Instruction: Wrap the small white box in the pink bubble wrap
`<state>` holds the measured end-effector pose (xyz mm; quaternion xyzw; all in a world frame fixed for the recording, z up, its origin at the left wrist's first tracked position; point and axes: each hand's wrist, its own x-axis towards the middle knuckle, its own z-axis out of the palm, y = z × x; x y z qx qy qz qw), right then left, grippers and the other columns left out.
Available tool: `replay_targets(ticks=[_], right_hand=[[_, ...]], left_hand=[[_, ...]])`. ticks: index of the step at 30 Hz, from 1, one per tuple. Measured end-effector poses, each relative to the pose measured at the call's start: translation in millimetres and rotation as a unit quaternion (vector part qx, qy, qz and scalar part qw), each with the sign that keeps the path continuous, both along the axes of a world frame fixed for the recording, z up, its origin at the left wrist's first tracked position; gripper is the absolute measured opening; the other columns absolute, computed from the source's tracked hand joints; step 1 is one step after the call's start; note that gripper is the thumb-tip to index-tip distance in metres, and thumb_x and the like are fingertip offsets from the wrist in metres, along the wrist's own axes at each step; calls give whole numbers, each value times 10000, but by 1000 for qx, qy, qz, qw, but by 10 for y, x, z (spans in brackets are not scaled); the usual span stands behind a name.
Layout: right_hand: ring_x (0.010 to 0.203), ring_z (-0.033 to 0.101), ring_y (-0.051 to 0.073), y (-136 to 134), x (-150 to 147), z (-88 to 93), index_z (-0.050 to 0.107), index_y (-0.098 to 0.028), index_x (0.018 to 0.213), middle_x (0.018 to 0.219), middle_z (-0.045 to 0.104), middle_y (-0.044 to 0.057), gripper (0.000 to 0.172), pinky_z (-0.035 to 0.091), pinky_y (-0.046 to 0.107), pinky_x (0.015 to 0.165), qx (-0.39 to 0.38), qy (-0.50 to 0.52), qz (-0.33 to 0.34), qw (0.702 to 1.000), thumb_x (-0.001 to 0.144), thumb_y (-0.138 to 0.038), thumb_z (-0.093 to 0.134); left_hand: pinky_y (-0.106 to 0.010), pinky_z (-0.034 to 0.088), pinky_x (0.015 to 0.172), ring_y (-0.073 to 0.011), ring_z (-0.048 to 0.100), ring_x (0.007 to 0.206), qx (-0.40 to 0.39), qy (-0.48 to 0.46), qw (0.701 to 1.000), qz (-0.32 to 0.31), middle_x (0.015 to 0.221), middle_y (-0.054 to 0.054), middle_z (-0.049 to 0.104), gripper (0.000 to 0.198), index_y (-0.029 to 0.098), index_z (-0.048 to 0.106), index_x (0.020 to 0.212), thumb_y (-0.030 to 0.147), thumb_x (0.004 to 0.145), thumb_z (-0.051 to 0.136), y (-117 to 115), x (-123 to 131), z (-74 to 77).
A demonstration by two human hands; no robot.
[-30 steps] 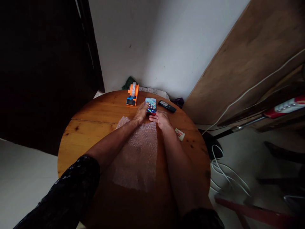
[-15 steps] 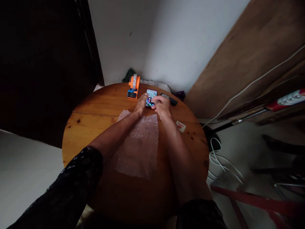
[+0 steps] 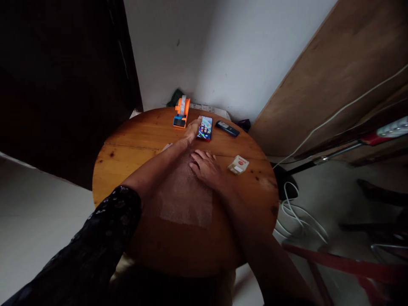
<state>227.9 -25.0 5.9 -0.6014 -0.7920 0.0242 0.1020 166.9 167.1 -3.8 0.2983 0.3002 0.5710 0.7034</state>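
A smartphone (image 3: 205, 128) with a lit screen of app icons is toward the far side of the round wooden table. Its left edge is in the grip of my left hand (image 3: 192, 130), whose fingers are partly hidden. Nearer to me, a sheet of bubble wrap (image 3: 186, 202) lies spread out. My right hand (image 3: 206, 168) rests on the upper right part of that sheet, palm down with fingers spread, holding nothing.
An orange and blue tape dispenser (image 3: 182, 112) stands left of the phone. A dark handset (image 3: 227, 128) lies to its right. A small packet or card (image 3: 239, 164) is on the right of the table (image 3: 127, 161). Coiled white cable (image 3: 295, 214) lies on the floor.
My right hand has come away from the phone and back toward me, onto the bubble wrap. My left hand stays at the phone's left edge. The handset and packet are now uncovered.
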Motion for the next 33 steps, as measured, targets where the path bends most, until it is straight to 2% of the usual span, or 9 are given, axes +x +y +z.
replay_targets(ticks=[5,8,10,13,17,20,26,30,33], right_hand=[[1255,515,351,32,-3,-9,617,-166,1353,1447,587,161,428,390,510,1042,18,-11,13,1000,1008,-346,439],[1242,521,347,35,-1,1,619,-158,1350,1434,596,164,430,382,503,1047,25,-10,16,999,1009,-342,433],[1247,525,342,29,7,-3,621,-150,1348,1429,603,164,427,371,496,1067,31,-2,23,999,1006,-332,443],[1266,532,336,25,22,-22,624,-145,1342,1404,625,165,415,369,488,1081,40,20,27,999,996,-315,470],[1281,545,324,36,29,-49,643,-136,1309,1410,624,168,390,377,485,1101,48,54,39,997,979,-281,496],[1274,565,296,66,62,-23,646,-146,1299,1412,626,148,380,390,466,1122,54,100,49,992,975,-275,495],[1312,553,311,82,498,325,655,-158,1263,1381,627,150,365,397,501,1134,128,170,-21,977,932,-284,563],[1352,519,406,-118,905,561,569,-168,1372,1416,599,173,703,396,603,1119,7,101,-183,978,736,-351,803],[1198,643,400,-338,1050,577,619,-155,1302,1239,698,184,534,481,559,1027,-77,54,-237,967,800,-295,738]], left_hand=[[-417,394,1126,-317,549,1323,118,113,986,-30,1022,-92,705,80,111,694,889,164,912,639,-63,6,512],[-429,418,1113,-303,599,1262,175,121,974,-72,990,-74,711,117,111,712,955,85,885,621,-396,-173,816],[-438,471,1070,-304,653,1169,205,167,958,-107,918,-56,722,141,135,731,959,87,850,657,-768,-433,903],[-446,476,1077,-321,678,1109,240,272,913,-185,906,-83,741,134,167,770,906,128,780,747,-1358,-965,797],[-500,304,1234,-346,526,1370,364,521,739,-224,1347,-83,680,386,279,755,1152,354,774,782,-1788,-1575,391],[-554,248,1253,-384,377,1493,382,628,642,-218,1568,-141,489,679,237,642,1368,538,772,768,-1867,-1733,133],[-585,202,1251,-432,326,1498,432,650,605,-154,1614,-152,415,868,264,538,1486,666,748,755,-1964,-1644,-41],[-568,186,1254,-440,318,1497,455,657,579,-159,1615,-191,392,930,210,517,1505,693,743,743,-1967,-1656,-45],[-576,175,1250,-446,302,1501,476,671,539,-179,1619,-234,360,1051,157,465,1533,693,686,784,-1927,-1688,-48]])
